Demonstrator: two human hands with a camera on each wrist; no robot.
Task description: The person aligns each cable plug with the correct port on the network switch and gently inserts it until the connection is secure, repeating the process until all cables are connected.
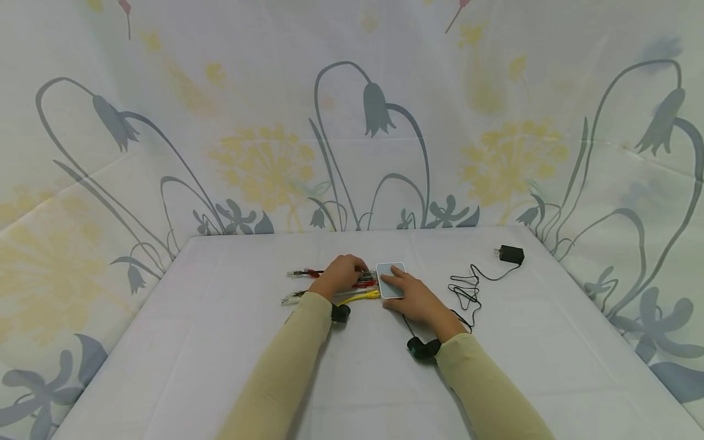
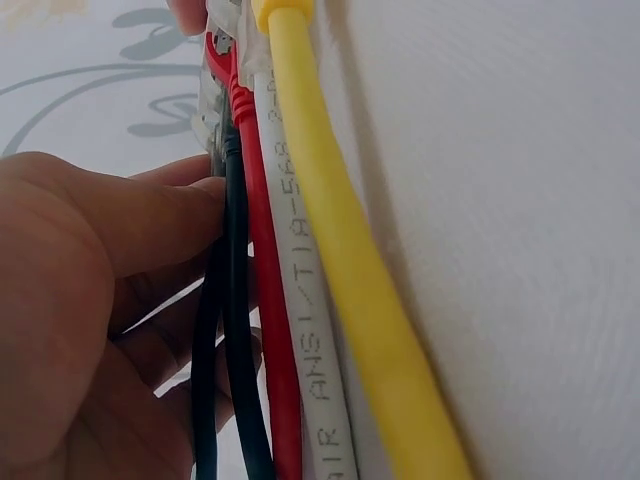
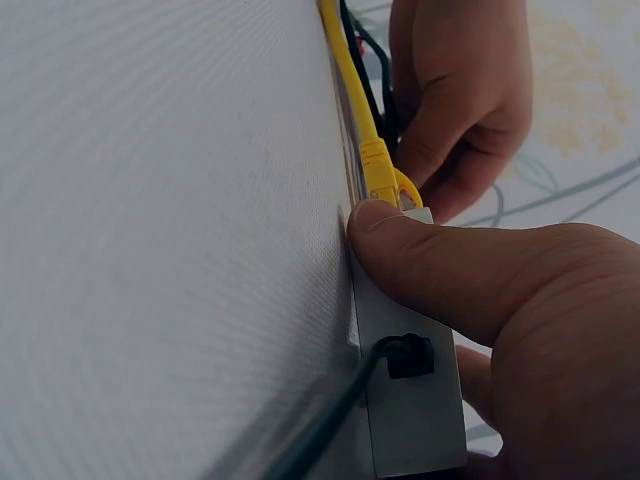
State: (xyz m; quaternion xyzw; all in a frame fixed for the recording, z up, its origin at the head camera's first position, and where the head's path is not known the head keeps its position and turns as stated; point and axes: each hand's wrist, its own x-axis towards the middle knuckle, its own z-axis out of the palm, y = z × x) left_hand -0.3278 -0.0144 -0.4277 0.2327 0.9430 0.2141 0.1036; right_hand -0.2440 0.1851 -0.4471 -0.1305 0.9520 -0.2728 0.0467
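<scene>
A small white network switch (image 1: 392,292) with a grey top lies flat mid-table. My right hand (image 1: 412,297) grips it, fingers over the top and thumb on its near side in the right wrist view. A black power lead (image 3: 335,415) is plugged into that side. Yellow (image 2: 345,250), white (image 2: 310,330), red (image 2: 262,250) and black network cables (image 2: 238,300) run together to the switch's left side. There my left hand (image 1: 342,273) pinches a black cable close to its plug, thumb in front and fingers behind. Whether that plug is fully seated is hidden.
The loose cable ends (image 1: 294,274) lie to the left of my left hand. On the right, a black power adapter (image 1: 511,254) sits at the end of a loosely tangled black cord (image 1: 467,290). A patterned cloth (image 1: 352,183) hangs behind the white table.
</scene>
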